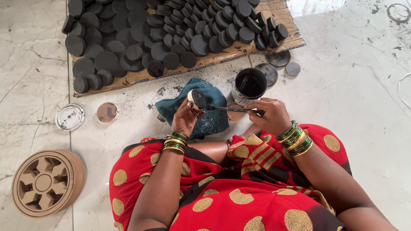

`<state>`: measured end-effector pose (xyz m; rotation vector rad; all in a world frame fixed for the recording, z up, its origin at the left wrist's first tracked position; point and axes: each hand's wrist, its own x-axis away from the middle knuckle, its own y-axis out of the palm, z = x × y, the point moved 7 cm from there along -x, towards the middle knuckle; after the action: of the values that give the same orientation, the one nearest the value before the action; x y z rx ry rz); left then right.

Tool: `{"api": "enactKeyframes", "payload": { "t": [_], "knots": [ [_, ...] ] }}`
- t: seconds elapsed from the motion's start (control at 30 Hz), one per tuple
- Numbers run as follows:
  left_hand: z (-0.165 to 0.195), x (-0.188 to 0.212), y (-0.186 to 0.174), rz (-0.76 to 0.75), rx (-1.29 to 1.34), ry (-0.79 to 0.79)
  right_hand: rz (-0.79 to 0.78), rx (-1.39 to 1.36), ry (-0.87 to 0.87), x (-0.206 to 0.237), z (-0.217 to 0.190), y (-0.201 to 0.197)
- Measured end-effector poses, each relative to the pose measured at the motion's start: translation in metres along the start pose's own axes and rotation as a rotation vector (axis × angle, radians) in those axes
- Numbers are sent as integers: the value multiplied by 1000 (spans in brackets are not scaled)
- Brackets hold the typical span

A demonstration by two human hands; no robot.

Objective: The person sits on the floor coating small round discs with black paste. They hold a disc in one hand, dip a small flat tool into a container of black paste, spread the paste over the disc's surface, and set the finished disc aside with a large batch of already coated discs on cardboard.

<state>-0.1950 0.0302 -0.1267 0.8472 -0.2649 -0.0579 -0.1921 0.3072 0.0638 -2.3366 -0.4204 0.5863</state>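
The left hand (pixel 183 117) has its fingers curled around a small round disc (pixel 197 99), held up over a teal cloth (pixel 214 118); the right hand (pixel 271 115) pinches a thin brush (pixel 228 109) whose tip touches the disc. Just beyond stands a tin of black paint (pixel 250 84), and farther off a cardboard sheet (pixel 273 8) covered with black discs (pixel 172 23)
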Motion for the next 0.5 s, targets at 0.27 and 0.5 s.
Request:
{"api": "enactKeyframes", "payload": {
  "t": [0.27, 0.5],
  "knots": [
    [-5, -5, -12, 48, 15, 8, 85, -9, 42, -2, 17, -16],
    [-9, -6, -20, 98, 48, 1, 186, 337, 322, 2, 66, -55]
  ]
}}
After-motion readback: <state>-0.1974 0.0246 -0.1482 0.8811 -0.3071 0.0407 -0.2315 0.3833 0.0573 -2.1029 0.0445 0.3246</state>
